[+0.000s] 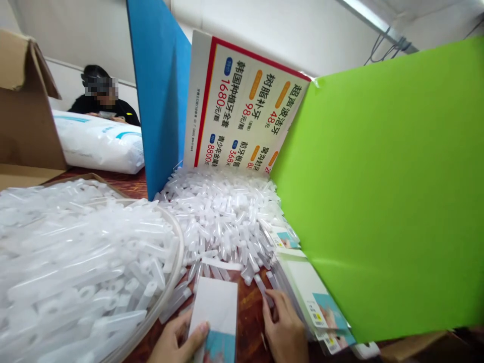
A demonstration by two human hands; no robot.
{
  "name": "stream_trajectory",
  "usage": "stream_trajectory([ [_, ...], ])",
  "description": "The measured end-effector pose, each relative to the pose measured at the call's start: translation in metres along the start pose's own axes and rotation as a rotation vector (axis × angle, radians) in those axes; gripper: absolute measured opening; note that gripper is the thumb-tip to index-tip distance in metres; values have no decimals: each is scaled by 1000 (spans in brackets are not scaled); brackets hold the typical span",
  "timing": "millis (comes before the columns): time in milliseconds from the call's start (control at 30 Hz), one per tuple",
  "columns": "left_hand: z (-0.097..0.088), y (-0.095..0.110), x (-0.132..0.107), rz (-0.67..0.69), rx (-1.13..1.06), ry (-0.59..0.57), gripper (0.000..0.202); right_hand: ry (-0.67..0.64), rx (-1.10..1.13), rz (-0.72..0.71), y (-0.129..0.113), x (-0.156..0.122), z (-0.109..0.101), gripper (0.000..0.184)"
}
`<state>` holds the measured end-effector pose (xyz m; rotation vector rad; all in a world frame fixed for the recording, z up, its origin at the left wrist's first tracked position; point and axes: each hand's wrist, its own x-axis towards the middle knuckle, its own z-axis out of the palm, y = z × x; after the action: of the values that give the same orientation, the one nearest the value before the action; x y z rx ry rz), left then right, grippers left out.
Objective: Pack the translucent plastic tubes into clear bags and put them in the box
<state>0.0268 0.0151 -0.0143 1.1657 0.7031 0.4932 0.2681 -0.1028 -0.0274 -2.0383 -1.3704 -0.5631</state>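
My left hand [172, 339] grips a flat packet [216, 302], white above with a blue printed picture below, thumb pressed on its front. At the front edge of the heap, my right hand [286, 327] has its thumb and forefinger pinched on a small translucent plastic tube [261, 285]. A large heap of similar tubes [227, 217] lies just beyond both hands. To the right of my right hand, several more printed packets [315, 297] lie in an overlapping row.
A round tub [180, 247] at left is piled with larger translucent plastic pieces [83, 252]. Blue [161, 91], printed [245, 106] and green boards [385, 191] stand around the heap. Behind are a cardboard box [28, 116], a white plastic-wrapped bundle [102, 143] and a seated person [130, 117].
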Motion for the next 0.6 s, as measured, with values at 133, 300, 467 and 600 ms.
stream_trajectory([
  [133, 2, -1, -7, -15, 60, -114, 72, 2, 394, 251, -8, 4, -23, 28],
  [300, 8, -14, -19, -72, 27, -210, 75, -292, 866, 362, -32, 22, -52, 26],
  [467, 6, -8, -26, -42, 123, -319, 84, -423, 1127, 481, -34, 14, -53, 24],
  [600, 13, 25, -36, -47, 109, -407, 78, -432, 1247, 652, -30, 3, -40, 30],
])
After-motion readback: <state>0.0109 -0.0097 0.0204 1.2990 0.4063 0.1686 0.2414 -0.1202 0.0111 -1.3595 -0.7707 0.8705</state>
